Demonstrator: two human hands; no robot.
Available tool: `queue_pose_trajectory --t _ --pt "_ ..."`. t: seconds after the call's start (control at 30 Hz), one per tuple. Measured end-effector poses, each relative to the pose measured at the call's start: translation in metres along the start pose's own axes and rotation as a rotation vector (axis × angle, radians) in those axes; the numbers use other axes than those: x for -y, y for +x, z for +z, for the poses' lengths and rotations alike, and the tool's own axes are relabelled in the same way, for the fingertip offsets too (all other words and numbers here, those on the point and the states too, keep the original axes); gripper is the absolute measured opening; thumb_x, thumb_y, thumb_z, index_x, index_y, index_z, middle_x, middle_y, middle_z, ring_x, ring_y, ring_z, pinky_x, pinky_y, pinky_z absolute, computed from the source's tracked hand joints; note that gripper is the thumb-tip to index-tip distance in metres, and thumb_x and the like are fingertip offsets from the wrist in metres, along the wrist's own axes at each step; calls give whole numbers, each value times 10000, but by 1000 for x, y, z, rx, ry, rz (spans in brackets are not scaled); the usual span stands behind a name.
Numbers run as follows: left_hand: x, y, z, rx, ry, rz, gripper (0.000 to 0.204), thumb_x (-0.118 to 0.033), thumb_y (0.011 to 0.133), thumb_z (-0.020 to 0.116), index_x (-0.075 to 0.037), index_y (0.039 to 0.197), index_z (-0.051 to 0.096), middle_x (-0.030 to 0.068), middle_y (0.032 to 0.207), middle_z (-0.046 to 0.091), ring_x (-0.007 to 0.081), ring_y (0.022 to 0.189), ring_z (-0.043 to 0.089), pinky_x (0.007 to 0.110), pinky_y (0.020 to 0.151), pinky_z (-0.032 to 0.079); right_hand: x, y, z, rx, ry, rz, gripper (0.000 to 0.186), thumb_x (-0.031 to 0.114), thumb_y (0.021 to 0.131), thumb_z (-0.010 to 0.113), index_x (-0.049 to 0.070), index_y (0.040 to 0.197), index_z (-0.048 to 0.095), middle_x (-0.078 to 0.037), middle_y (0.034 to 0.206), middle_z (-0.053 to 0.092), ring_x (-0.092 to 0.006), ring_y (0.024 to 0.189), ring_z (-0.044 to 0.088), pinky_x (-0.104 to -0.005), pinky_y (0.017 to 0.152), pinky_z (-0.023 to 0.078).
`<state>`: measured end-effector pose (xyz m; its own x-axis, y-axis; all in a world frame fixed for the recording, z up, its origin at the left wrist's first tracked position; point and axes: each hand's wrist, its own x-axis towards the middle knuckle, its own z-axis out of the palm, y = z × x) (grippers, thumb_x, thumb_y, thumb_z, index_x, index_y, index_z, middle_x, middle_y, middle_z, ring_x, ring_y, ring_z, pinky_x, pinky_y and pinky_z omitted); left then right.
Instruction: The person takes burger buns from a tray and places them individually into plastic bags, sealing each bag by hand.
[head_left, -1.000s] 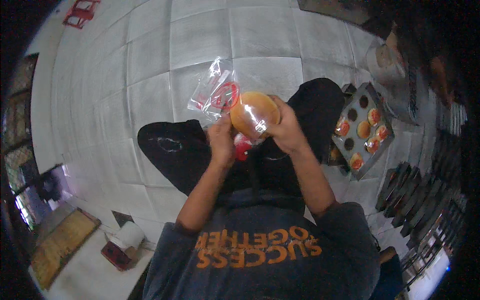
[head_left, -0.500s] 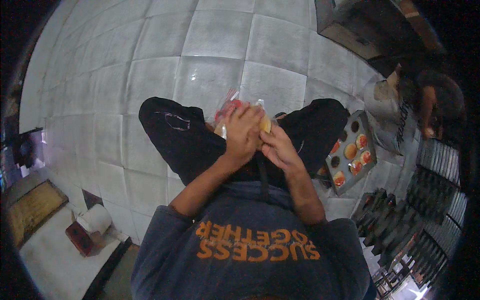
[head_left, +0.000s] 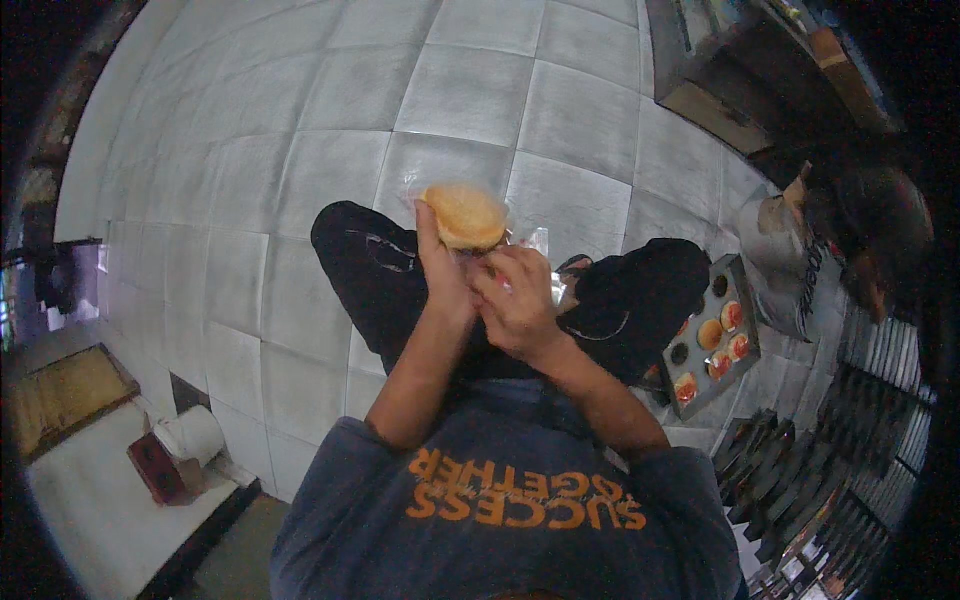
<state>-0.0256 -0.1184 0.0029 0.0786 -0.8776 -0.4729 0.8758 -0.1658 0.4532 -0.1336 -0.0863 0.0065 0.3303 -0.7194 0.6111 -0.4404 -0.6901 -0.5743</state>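
A round golden bun in a clear plastic bag is held out over my lap. My left hand supports it from the near left side, with its thumb raised along the bun and its other fingers mostly hidden. My right hand has its fingers bent in at the near end of the bag, against the left palm. A bit of something red shows between the hands. More clear, shiny wrapping lies just beyond the right hand, between my knees.
To the right of my knee lies a metal tray with several buns, some red-topped, and dark round spots. A white sack-like thing stands beyond it. Dark stacked pans fill the lower right. At lower left, a white surface bears a white roll.
The bun, earlier mostly covered by my hands, now shows on top. My left hand has turned thumb-up beside it, and my right hand has shifted to the bag's near end.
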Motion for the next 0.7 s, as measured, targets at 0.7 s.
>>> queue_pose_trajectory --t 0.7 --pt "-4 -7 12 -57 685 597 334 -199 928 419 -13 1205 428 134 1262 445 239 1106 477 358 929 403 -7 68 -41 -47 -136 -35 265 54 575 621 49 839 639 -105 993 550 -312 938 506 -404 809 399"
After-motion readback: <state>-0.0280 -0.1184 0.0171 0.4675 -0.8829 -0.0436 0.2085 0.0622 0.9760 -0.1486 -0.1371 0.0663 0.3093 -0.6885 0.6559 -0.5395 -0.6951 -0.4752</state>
